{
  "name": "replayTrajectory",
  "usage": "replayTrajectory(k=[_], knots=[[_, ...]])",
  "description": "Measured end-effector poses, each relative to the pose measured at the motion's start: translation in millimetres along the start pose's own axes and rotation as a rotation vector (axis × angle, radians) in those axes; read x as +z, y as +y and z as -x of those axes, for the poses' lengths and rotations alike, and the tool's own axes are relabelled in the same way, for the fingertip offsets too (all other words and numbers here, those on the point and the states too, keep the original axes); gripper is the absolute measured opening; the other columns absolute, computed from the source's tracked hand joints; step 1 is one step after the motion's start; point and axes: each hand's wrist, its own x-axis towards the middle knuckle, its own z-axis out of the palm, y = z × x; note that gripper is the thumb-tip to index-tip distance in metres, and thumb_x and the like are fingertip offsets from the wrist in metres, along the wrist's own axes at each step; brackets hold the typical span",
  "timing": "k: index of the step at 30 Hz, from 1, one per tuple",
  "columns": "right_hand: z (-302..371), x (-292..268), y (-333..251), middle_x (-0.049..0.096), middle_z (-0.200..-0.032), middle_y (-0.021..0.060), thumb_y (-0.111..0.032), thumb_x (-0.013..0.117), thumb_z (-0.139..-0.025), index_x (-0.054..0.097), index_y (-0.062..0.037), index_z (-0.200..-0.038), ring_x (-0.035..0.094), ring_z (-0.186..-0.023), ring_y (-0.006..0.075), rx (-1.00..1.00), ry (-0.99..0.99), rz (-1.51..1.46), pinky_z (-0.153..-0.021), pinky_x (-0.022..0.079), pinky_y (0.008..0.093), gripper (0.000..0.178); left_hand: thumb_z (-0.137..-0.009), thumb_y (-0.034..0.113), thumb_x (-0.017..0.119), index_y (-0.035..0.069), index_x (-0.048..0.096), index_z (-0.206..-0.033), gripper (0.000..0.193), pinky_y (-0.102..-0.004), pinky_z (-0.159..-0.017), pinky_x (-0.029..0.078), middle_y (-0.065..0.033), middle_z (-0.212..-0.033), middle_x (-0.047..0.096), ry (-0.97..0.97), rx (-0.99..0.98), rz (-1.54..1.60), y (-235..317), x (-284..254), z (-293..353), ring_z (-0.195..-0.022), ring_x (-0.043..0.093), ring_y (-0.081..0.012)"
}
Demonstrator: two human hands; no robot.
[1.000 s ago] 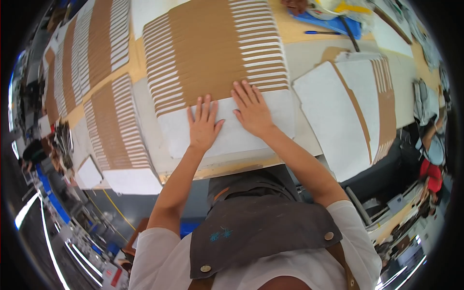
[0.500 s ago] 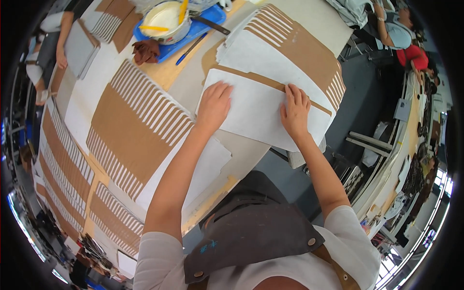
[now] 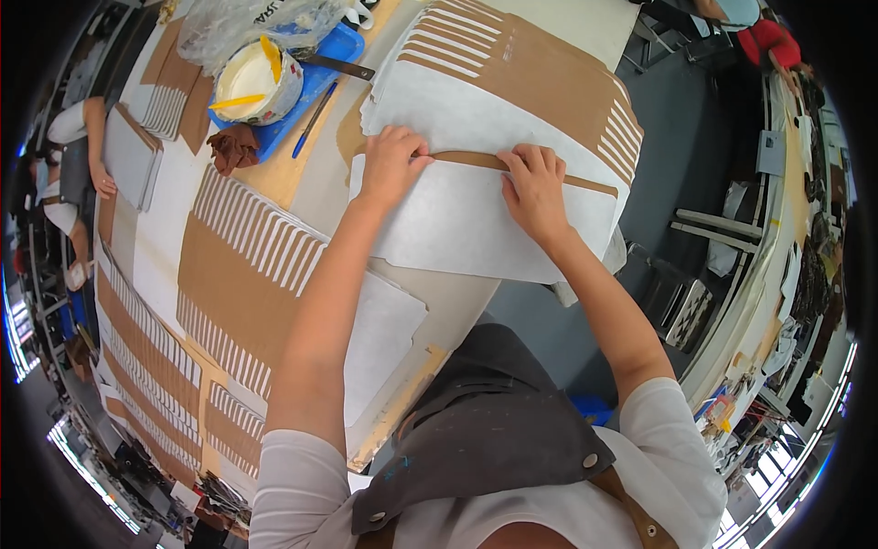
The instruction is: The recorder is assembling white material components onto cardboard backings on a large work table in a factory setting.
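Note:
A white sheet with a brown strip along its far edge lies in front of me. Its near side reaches past the table's edge. My left hand pinches the strip's left end between thumb and fingertips. My right hand has its fingers bent and closed on the strip right of the middle, where the fingertips partly hide it. Between both hands the strip bows up a little. Behind the sheet lies a fanned stack of white pieces with brown panels and striped ends.
To the left, overlapping brown-and-white striped pieces cover the table. A blue tray holds a tub of pale paste with yellow spreaders. Beside it are a blue pen and a crumpled brown cloth. Another person's hand rests at far left.
My left hand has gone from lying on the sheet to pinching the strip at its far edge. My right hand's fingers have bent onto the strip. The view has shifted slightly.

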Motion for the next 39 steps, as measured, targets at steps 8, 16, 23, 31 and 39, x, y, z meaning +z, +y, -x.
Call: replayTrajectory(k=[8,16,23,31,39], knots=[[-6.2,-2.7,4.1,0.052,-0.098,0.0047,-0.005,0.066,-0.068,0.057,-0.01,-0.098,0.046,-0.096,0.0255,0.022,-0.008,0.004,-0.085,0.034,0.04,0.032,-0.075,0.015,0.066,0.008,0.063,-0.077,0.008,-0.0344,-0.08,0.037,-0.0024,-0.078,0.061,0.032,0.255,-0.027,-3.8,-12.5,2.2,-0.081,0.056,-0.0212],[-19.4,-36.6,18.7,0.062,-0.071,0.0097,-0.018,0.067,-0.072,0.062,-0.0059,-0.082,0.058,-0.073,0.0281,0.21,-0.466,-0.03,-0.067,0.044,0.0379,0.017,-0.072,0.019,0.071,0.007,0.063,-0.08,0.016,-0.0353,-0.078,0.04,-0.0051,-0.078,0.063,0.099,0.185,0.027,0.6,-17.6,13.4,-0.077,0.058,-0.0231],[-21.2,-103.9,20.6,0.058,-0.064,0.0108,-0.017,0.065,-0.077,0.062,-0.0027,-0.08,0.054,-0.059,0.0241,0.26,-0.588,-0.388,-0.058,0.042,0.0336,0.015,-0.072,0.019,0.072,0.003,0.06,-0.075,0.02,-0.0324,-0.056,0.041,-0.0084,-0.068,0.06,-0.215,0.058,0.172,51.4,-81.8,7.7,-0.062,0.057,-0.0219],[-26.9,-119.1,-7.0,0.04,-0.053,0.0019,-0.015,0.069,-0.078,0.057,0.0018,-0.072,0.033,-0.052,0.0088,0.241,-0.83,-0.577,-0.048,0.031,0.0261,0.022,-0.074,0.009,0.072,0.0,0.059,-0.073,0.015,-0.0205,-0.054,0.037,0.0045,-0.065,0.055,-0.587,-0.277,0.55,50.8,-120.3,48.9,-0.061,0.046,-0.0024],[-18.2,-124.9,16.3,0.051,-0.056,0.0082,-0.026,0.073,-0.073,0.061,-0.0009,-0.076,0.046,-0.052,0.0171,0.303,-0.784,-0.333,-0.051,0.038,0.031,0.028,-0.073,0.016,0.073,0.0,0.063,-0.077,0.019,-0.0249,-0.057,0.041,-0.0017,-0.065,0.059,-0.48,-0.236,0.618,28.3,-73.9,16.6,-0.062,0.051,-0.0074]])
